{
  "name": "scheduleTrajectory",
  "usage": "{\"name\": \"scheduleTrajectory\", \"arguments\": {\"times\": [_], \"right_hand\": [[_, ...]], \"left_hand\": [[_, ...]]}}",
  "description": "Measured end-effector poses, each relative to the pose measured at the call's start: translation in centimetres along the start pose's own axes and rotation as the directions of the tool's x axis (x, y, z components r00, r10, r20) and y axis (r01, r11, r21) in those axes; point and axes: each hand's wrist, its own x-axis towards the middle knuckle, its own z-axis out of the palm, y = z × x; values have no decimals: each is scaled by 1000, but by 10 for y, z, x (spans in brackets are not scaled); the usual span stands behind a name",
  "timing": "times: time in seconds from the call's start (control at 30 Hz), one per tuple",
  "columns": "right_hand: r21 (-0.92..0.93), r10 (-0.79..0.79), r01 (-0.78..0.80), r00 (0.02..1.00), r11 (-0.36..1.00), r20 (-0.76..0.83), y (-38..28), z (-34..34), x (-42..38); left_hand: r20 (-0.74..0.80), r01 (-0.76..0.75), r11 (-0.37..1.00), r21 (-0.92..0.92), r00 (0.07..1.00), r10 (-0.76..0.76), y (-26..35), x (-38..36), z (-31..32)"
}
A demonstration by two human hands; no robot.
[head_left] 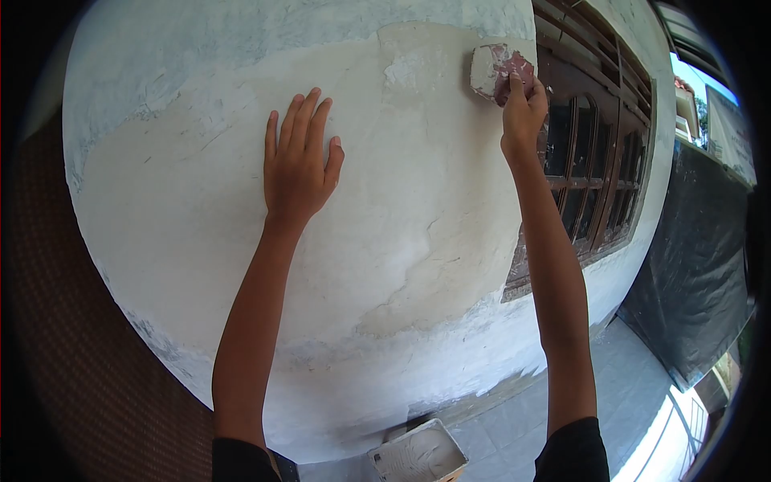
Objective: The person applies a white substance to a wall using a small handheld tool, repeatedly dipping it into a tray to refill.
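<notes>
Up high, right hand (524, 108) is closed round a reddish sanding block (499, 71), fingers wrapped over its lower edge, pressing it vs. the wall (201, 241) near the top right of the bare plaster patch. Left hand (299, 161) lies flat & open on the wall, fingers spread slightly, holding nothing. Dark wooden window frame (598, 161) sits just right of the block. Below, on the tiled floor, a white tray (418, 455); black sheet (699, 273) hangs at right. Block's long axis tilts roughly diagonal, worn pale end pointing up-left.
</notes>
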Motion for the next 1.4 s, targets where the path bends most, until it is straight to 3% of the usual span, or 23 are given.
{"name": "scheduleTrajectory", "arguments": {"times": [0.03, 0.1, 0.13, 0.23, 0.33, 0.37, 0.43, 0.47, 0.53, 0.57, 0.63, 0.67, 0.7, 0.77, 0.9, 0.97, 1.03, 1.17, 1.2, 1.23, 1.3, 1.33, 1.4], "right_hand": [[0, 1, -1, 1000, 1000, 0, 1, 0, -2], [-314, -59, 88, 993, 945, 99, 3, -1, -4], [-254, -43, 38, 999, 966, -14, 9, -1, 3], [-82, 14, -17, 999, 997, -39, 5, -7, 3], [-287, -85, 134, 980, 949, 178, 16, -11, 2], [-289, -83, 133, 981, 948, 177, 18, -13, 6], [-217, 14, -26, 998, 976, -59, 14, -11, 12], [-214, 13, -25, 998, 977, -58, 14, -11, 10], [-8, -31, 32, 997, 999, 68, -5, -4, -6], [-7, -32, 32, 997, 999, 66, -1, -5, -4], [-300, 36, -21, 998, 954, 44, 5, -6, 1], [-245, 58, -74, 996, 967, -70, 6, -7, 6], [-243, 58, -73, 996, 967, -68, 5, -5, 5], [31, 58, -57, 997, 998, -52, 5, 0, 3], [-187, -169, 251, 914, 950, 369, 8, 11, -10], [-309, -161, 261, 936, 915, 313, 13, 4, 1], [-143, 119, -128, 990, 981, -69, -1, -1, 9], [-12, -22, 24, 988, 1000, 156, 2, 0, -7], [-126, -102, 146, 948, 981, 302, 8, -1, -9], [-254, -169, 252, 936, 934, 309, 18, -2, -6], [-259, 62, -41, 995, 965, 74, 24, -9, 7], [-259, 64, -42, 995, 965, 75, 24, -15, 12], [18, 125, -124, 979, 992, -162, 19, -18, 17]], "left_hand": [[2, 0, 1000, -1, 1000, 0, 0, 0, 0], [3, -3, 1000, 2, 1000, 3, -1, -1, 1], [4, -6, 1000, 5, 1000, 6, -1, -1, 1], [3, -2, 1000, 4, 1000, 2, 0, 0, -1], [2, -7, 1000, 8, 1000, 7, 0, 0, 0], [3, -7, 1000, 7, 1000, 7, 0, 0, 0], [2, -6, 1000, 3, 1000, 6, 0, 0, 0], [0, -6, 1000, 6, 1000, 6, 0, 0, 0], [0, -3, 1000, -3, 1000, 3, 1, 0, 0], [0, -5, 1000, -3, 1000, 5, 0, 1, -1], [-2, -8, 1000, 5, 1000, 8, 1, 0, -1], [-1, -7, 1000, 3, 1000, 7, 2, -1, -1], [-2, -5, 1000, 3, 1000, 5, 1, 0, 0], [-5, -6, 1000, 5, 1000, 6, 0, 0, 0], [-10, -18, 1000, 10, 1000, 18, -1, -1, 1], [-9, -22, 1000, 10, 1000, 22, 0, -1, 0], [-9, -10, 1000, -1, 1000, 10, 1, 0, -1], [-2, -3, 1000, 0, 1000, 3, 2, 0, 0], [-3, -8, 1000, 0, 1000, 8, 0, -1, 0], [-4, -12, 1000, 1, 1000, 12, -1, -1, 0], [0, -10, 1000, 1, 1000, 10, 0, 0, 0], [3, -6, 1000, 5, 1000, 6, 0, -1, 0], [1, -4, 1000, 10, 1000, 4, 0, 0, -1]]}}
